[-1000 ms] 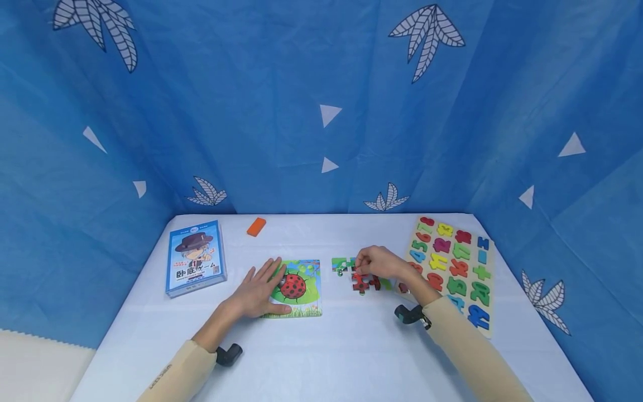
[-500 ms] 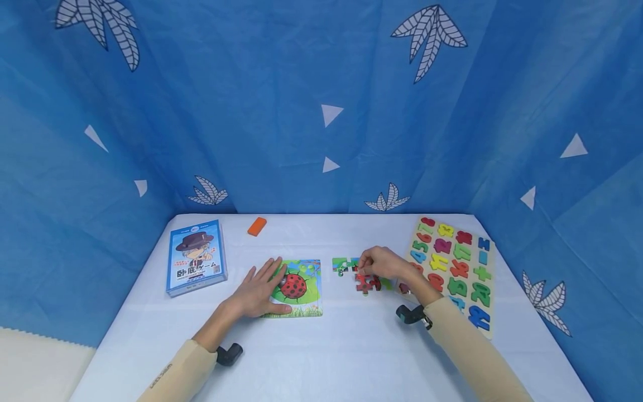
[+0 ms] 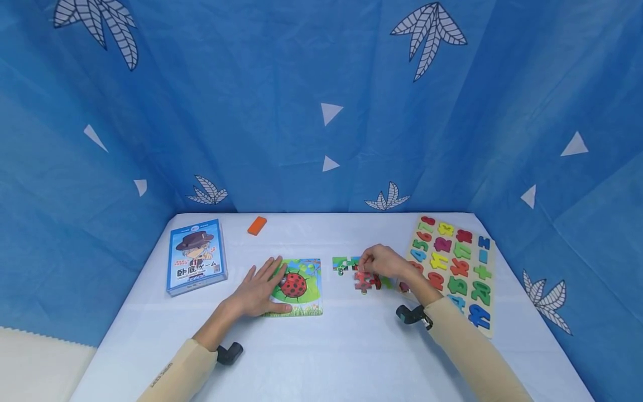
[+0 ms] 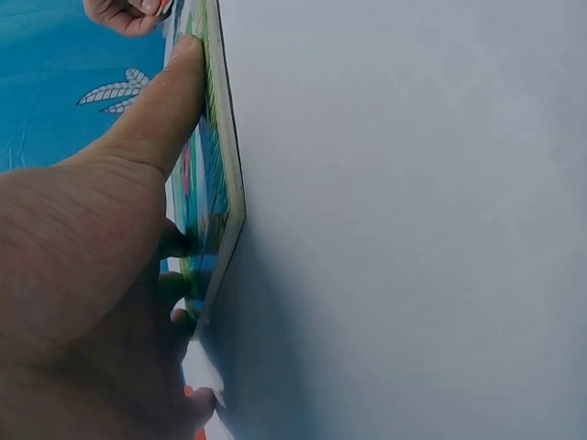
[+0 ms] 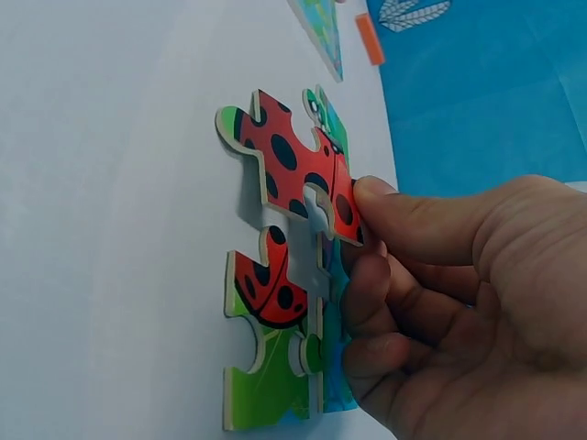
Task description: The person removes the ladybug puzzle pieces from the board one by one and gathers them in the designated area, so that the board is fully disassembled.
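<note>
A red jigsaw puzzle piece with black spots (image 5: pixel 284 156) is pinched between the thumb and fingers of my right hand (image 3: pixel 384 262). It is held tilted, a little above the table, in the right wrist view. Below it lie a ladybug-patterned piece (image 5: pixel 275 289) and a green piece (image 5: pixel 266 394). Another green piece (image 3: pixel 339 263) lies left of the right hand in the head view. My left hand (image 3: pixel 255 293) rests with spread fingers on the square ladybug puzzle board (image 3: pixel 306 301), covering its left part. Its thumb (image 4: pixel 165 101) lies along the board's edge.
A blue game box (image 3: pixel 195 258) stands at the left of the white table (image 3: pixel 321 357). An orange block (image 3: pixel 257 225) lies towards the back. A number board (image 3: pixel 452 268) with coloured figures is at the right, partly under my right forearm. Blue cloth (image 3: pixel 281 111) hangs behind.
My right hand and the pinched puzzle piece have shifted slightly to the right, then a touch back. My left hand stays in place on the board.
</note>
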Tool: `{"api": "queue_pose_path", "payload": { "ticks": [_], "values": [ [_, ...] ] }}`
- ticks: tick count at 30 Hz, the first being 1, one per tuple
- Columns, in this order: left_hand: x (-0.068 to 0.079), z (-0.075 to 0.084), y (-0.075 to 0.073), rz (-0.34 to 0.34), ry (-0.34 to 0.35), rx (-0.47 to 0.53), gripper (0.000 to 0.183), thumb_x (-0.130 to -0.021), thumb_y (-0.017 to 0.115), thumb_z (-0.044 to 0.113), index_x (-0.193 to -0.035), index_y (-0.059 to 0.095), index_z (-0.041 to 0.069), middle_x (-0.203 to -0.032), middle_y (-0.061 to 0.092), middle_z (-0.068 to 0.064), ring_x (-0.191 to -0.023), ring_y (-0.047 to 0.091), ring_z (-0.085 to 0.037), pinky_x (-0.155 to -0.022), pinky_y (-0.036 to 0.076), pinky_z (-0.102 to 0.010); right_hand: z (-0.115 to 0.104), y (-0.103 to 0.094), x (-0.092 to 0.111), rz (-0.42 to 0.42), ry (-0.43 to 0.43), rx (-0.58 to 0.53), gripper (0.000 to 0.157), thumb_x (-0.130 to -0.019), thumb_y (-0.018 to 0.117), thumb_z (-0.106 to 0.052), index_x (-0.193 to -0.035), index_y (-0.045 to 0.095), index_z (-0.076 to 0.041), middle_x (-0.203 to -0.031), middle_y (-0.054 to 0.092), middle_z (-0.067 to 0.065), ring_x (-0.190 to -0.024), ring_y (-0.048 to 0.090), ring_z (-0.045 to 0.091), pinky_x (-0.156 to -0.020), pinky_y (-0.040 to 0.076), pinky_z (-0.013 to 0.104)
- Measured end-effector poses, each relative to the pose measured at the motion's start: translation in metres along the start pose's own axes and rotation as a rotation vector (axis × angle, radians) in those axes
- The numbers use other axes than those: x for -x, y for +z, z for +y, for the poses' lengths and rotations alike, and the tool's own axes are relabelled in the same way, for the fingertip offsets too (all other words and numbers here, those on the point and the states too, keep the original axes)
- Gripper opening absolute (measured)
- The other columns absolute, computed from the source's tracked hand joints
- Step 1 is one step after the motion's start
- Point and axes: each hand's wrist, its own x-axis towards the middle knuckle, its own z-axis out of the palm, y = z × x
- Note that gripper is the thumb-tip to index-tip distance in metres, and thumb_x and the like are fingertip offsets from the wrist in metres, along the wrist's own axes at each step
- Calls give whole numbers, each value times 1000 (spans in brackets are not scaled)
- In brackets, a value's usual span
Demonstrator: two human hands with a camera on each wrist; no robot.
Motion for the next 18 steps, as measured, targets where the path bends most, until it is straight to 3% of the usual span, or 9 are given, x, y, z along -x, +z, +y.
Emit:
{"api": "queue_pose_path", "payload": {
  "ticks": [18],
  "values": [
    [0,1,-3,-5,-3,-9,110,-83,67,70,-160,23,5,-169,9,-15,-155,5,-38,-119,10,-68,-1,5,1,-1,-9,37,9,-93,67,-10,-87,72,-13,-80,65,0,-68,53,17,-59,42,30]
  ]
}}
